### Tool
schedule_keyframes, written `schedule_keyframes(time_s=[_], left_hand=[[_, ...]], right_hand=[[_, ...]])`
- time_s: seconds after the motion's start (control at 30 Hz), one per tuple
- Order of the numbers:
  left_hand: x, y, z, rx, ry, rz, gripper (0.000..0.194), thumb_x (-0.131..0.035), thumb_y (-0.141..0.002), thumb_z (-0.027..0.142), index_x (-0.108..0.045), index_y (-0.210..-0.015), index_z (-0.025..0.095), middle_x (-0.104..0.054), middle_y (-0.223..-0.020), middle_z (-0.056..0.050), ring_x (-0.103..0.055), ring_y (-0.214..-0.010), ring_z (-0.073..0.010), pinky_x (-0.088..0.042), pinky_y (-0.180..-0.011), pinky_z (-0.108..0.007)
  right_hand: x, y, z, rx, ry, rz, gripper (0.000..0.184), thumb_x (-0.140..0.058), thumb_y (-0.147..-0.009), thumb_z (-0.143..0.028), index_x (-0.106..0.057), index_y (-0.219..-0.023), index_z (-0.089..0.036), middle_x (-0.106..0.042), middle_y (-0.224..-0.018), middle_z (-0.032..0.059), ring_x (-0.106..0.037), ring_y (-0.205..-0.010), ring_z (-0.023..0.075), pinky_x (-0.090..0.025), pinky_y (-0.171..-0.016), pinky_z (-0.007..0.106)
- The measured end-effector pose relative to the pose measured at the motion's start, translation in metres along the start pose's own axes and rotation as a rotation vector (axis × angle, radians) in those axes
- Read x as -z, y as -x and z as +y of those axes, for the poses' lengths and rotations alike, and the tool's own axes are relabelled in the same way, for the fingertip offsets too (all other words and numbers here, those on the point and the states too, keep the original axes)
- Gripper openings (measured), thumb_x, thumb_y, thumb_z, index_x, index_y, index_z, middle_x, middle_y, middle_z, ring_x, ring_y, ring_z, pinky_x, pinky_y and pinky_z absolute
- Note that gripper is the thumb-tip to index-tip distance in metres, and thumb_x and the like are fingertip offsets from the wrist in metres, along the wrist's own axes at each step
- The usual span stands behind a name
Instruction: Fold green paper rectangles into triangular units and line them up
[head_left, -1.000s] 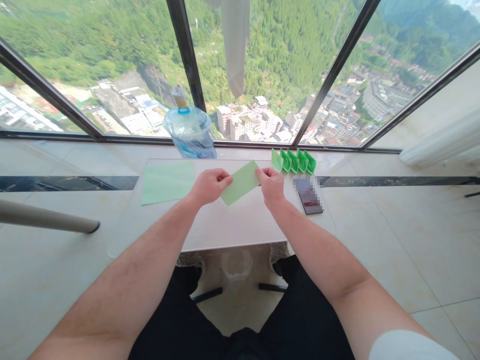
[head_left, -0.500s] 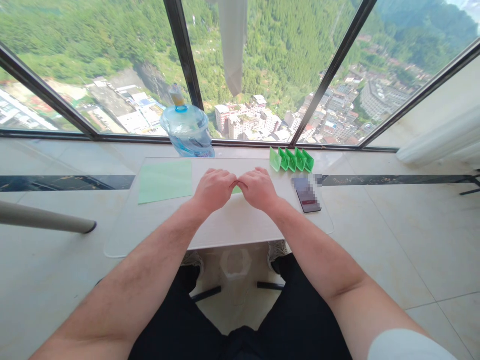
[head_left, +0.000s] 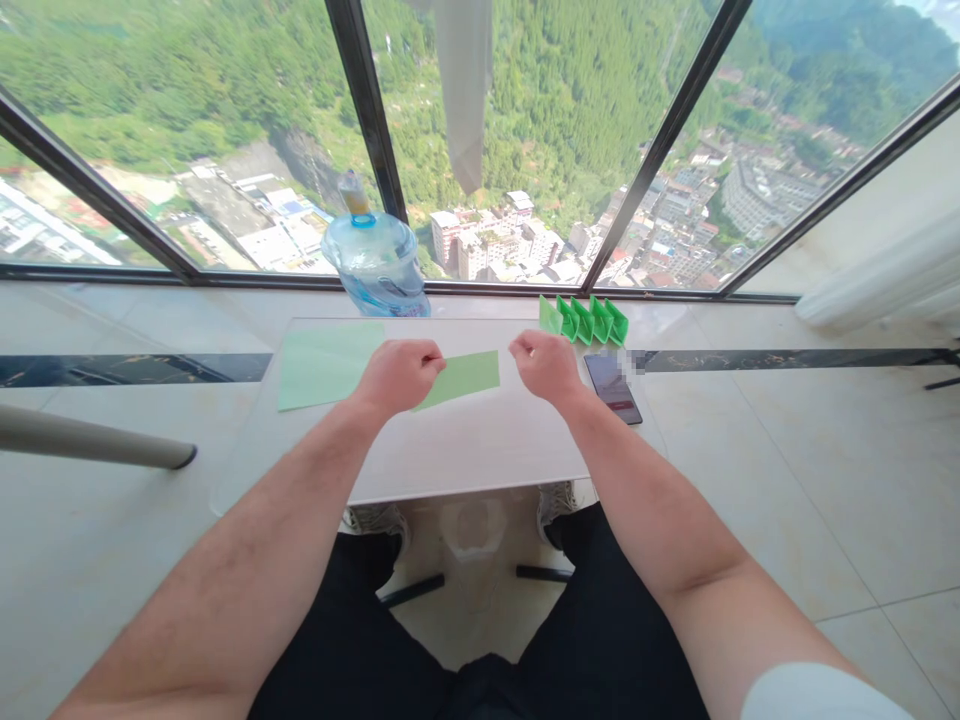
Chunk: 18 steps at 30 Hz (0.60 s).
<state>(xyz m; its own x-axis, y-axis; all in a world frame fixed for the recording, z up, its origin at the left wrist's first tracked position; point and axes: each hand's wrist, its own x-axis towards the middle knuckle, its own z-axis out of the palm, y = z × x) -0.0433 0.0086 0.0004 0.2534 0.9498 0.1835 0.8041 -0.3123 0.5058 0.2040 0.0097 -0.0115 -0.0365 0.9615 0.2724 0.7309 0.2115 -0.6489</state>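
Note:
A small green sheet of paper [head_left: 466, 378] lies across the middle of the white table, slightly tilted. My left hand [head_left: 405, 375] is closed over its left end, thumb and fingers pinching it there. To the right of the paper, apart from its right edge, my right hand [head_left: 546, 362] is curled closed, and no paper shows in it. A larger pale green sheet [head_left: 326, 365] lies flat on the left of the table, partly behind my left hand. Just beyond my right hand stands a row of several folded green paper pieces [head_left: 589, 322].
On the right of the white table [head_left: 480, 455] lies a dark phone [head_left: 615, 388]. A large blue water bottle [head_left: 379, 262] stands on the floor behind the table, against the window. A grey pole [head_left: 97, 440] juts in from the left.
My hands were together over the paper and have moved apart. The right hand has let go and shifted right; the left has slid left, leaving more green paper showing between them.

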Motion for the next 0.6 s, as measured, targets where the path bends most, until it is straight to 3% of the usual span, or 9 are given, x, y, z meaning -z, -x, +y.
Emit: schedule_keyframes(time_s=[0.1, 0.2, 0.27, 0.37, 0.6], left_hand=[[0.0, -0.001, -0.004, 0.035, 0.005, -0.016, 0.021, -0.057, -0.079, 0.031, -0.074, -0.07, 0.023, -0.069, -0.064, -0.005, -0.059, -0.064, -0.0228, -0.04, -0.067, -0.032], [-0.002, -0.001, 0.0, -0.042, -0.029, -0.04, 0.024, -0.055, -0.082, 0.032, -0.075, -0.073, 0.023, -0.071, -0.069, -0.006, -0.061, -0.067, -0.0229, -0.04, -0.068, -0.032], [-0.004, -0.001, 0.006, -0.079, -0.044, -0.052, 0.025, -0.054, -0.084, 0.033, -0.075, -0.075, 0.023, -0.073, -0.072, -0.006, -0.063, -0.069, -0.023, -0.041, -0.069, -0.032], [-0.006, 0.001, 0.016, -0.123, -0.101, -0.056, 0.027, -0.052, -0.086, 0.032, -0.075, -0.079, 0.022, -0.075, -0.078, -0.007, -0.066, -0.075, -0.024, -0.043, -0.073, -0.033], [-0.015, 0.004, 0.027, -0.181, -0.176, -0.102, 0.033, -0.045, -0.092, 0.033, -0.075, -0.081, 0.021, -0.076, -0.081, -0.007, -0.068, -0.077, -0.0242, -0.044, -0.073, -0.034]], right_hand=[[0.0, -0.004, 0.003, -0.113, -0.332, 0.005, 0.023, -0.063, -0.084, -0.039, -0.075, -0.089, -0.02, -0.074, -0.084, 0.005, -0.063, -0.076, 0.0193, -0.046, -0.074, 0.033], [-0.004, -0.003, -0.002, -0.052, -0.468, -0.162, 0.034, -0.074, -0.075, -0.041, -0.076, -0.103, -0.021, -0.075, -0.1, 0.0057, -0.064, -0.081, 0.0179, -0.049, -0.076, 0.032], [-0.008, -0.001, -0.007, -0.041, -0.421, -0.229, 0.026, -0.073, -0.075, -0.038, -0.078, -0.093, -0.02, -0.074, -0.085, 0.003, -0.061, -0.073, 0.0159, -0.047, -0.071, 0.029], [-0.014, 0.004, -0.016, -0.046, -0.294, -0.184, 0.018, -0.066, -0.081, -0.032, -0.076, -0.075, -0.018, -0.067, -0.064, -0.0009, -0.054, -0.062, 0.0135, -0.042, -0.066, 0.027], [-0.026, 0.014, -0.024, 0.034, -0.142, -0.181, 0.016, -0.065, -0.083, -0.029, -0.077, -0.078, -0.018, -0.067, -0.065, -0.0012, -0.052, -0.062, 0.0121, -0.039, -0.065, 0.025]])
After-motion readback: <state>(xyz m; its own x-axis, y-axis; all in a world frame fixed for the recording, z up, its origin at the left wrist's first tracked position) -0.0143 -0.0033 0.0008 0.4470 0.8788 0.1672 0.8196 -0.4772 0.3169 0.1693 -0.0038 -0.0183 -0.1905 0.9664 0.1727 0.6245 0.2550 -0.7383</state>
